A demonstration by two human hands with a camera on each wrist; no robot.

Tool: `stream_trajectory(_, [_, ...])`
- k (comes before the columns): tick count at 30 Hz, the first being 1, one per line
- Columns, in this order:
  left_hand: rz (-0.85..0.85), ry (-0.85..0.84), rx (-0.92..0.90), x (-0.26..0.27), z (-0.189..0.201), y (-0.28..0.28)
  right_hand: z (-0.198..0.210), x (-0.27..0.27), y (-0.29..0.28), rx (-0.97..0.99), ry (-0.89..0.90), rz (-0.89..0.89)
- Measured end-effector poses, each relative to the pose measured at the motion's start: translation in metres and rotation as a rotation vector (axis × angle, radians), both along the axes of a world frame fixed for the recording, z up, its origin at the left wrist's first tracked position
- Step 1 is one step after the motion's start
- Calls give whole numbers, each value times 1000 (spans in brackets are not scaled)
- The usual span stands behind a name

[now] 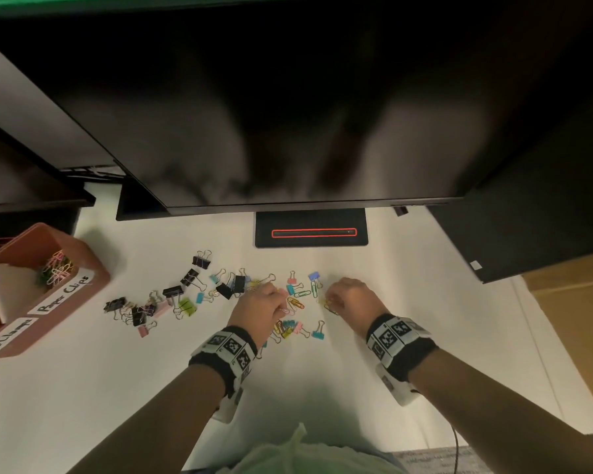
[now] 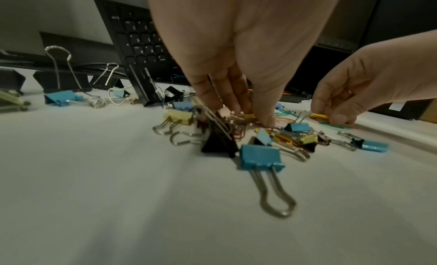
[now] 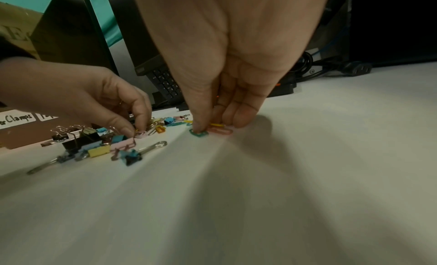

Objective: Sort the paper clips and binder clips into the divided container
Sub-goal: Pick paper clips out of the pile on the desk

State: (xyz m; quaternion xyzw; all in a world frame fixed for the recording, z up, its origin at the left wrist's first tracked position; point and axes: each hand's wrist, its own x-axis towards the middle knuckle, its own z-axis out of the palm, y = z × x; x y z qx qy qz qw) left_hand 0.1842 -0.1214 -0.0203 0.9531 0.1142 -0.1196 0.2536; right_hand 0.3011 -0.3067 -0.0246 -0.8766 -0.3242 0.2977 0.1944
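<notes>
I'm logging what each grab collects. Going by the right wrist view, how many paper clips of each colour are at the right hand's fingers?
At the fingers of the right hand:
Green paper clip: 1
Salmon-red paper clip: 1
Yellow paper clip: 1
Total: 3

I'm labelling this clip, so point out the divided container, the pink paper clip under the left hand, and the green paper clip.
divided container (image 1: 93,265), head view, right rim.
pink paper clip (image 3: 141,134), right wrist view, its loop.
green paper clip (image 3: 198,134), right wrist view, rounded end.
</notes>
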Motion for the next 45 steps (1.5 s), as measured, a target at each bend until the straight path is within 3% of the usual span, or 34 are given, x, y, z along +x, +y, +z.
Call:
stream_trajectory(13, [69,-31,-88,-5,-1,2,7,-6,6,-66,49,-29])
stream_trajectory(19, [21,-103,-139,-1,4,9,9,-1,10,-76,59,-45])
stream_trajectory(22, [-28,-30,-155,1,8,11,11,3,12,-106,85,-52])
stream_trajectory(27, [-119,75,-45,2,-1,5,11,2,16,-154,93,21])
stream_trajectory(32, [-44,-4,-14,6,-8,8,11,3,21,-37,72,108])
stream_trajectory(38, [-67,-11,-12,12,-3,15,7,4,38,41,23,231])
stream_trajectory(45, [-228,132,145,23,1,14,8,6,39,7,-15,240])
